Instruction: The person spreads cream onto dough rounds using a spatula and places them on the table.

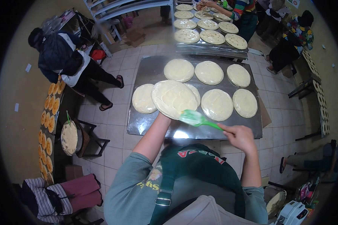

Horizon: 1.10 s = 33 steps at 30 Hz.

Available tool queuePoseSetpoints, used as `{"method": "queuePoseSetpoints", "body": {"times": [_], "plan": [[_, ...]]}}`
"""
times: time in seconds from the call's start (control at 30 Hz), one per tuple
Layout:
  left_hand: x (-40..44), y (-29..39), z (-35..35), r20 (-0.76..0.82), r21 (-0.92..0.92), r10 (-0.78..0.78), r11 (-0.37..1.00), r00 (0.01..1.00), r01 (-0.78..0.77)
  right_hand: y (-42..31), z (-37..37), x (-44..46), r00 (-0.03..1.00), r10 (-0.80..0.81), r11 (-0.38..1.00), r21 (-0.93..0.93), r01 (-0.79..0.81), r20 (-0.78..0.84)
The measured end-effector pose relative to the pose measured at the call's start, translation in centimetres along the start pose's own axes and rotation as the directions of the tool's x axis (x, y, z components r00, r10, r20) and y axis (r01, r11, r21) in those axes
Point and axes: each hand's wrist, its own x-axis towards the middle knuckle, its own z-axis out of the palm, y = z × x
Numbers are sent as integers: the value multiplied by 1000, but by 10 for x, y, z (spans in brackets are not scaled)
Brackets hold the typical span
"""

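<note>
My left hand [166, 115] supports a pale round flatbread-like base [171, 98] from below, its fingers hidden under it. A creamy white spread with swirl marks coats the top of this round. In my right hand [239, 138] is the handle of a green spatula [195, 119], its translucent blade against the near right edge of the round. Beneath them stands a metal table [154, 67] bearing several similar rounds, among them a glossy one [216, 105] near the middle and another [144, 98] at the left. One round lies partly hidden behind the held one.
A second table [214, 50] ahead holds rows of topped rounds, with a person's hands [207, 5] over it. At left, a bowl of cream [70, 138] sits on a stool near orange-topped rounds [48, 120]. Other people stand left and right. A metal rack [131, 10] is at the back.
</note>
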Motion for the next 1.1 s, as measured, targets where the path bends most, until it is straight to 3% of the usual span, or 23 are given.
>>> {"method": "queuePoseSetpoints", "body": {"times": [0.07,0.13,0.17,0.23,0.33,0.43,0.57,0.63,0.67,0.73,0.97,1.03,1.1], "plan": [[-2,2,3,17,5,8,1000,1000,-8,6,-10,-3,999,49,999,-10,-50,-21],[0,0,3,-33,7,12,1000,999,-11,8,-18,0,982,189,968,170,-184,-13],[2,-2,0,-31,7,7,1000,999,-6,7,-15,1,981,194,967,170,-188,-15],[6,-4,-5,15,37,54,998,998,-55,2,-5,6,996,35,968,252,-14,-79],[0,-4,12,87,-6,24,1000,996,-24,8,-5,3,999,2,990,139,5,-48],[-6,4,21,27,1,-13,1000,1000,13,30,-12,-8,994,72,991,116,-62,-85],[-6,2,26,-14,26,-17,1000,1000,17,33,-12,-6,989,94,980,186,-71,-116],[-5,-3,27,10,60,5,998,1000,-5,21,1,6,953,-167,964,161,212,-254],[-6,-4,27,13,61,9,998,1000,-10,16,10,13,951,-172,963,159,217,-257],[-8,-7,24,52,40,-45,998,998,43,3,27,26,864,-379,910,38,414,-330],[-24,-14,11,188,-16,-237,970,953,244,-46,43,61,801,-405,913,-156,376,-440],[-28,-14,8,225,-27,-290,952,930,304,-53,41,68,845,-257,966,-126,224,-470],[-32,-11,8,247,-31,-313,943,917,331,-53,39,74,857,-208,977,-66,201,-472]]}}
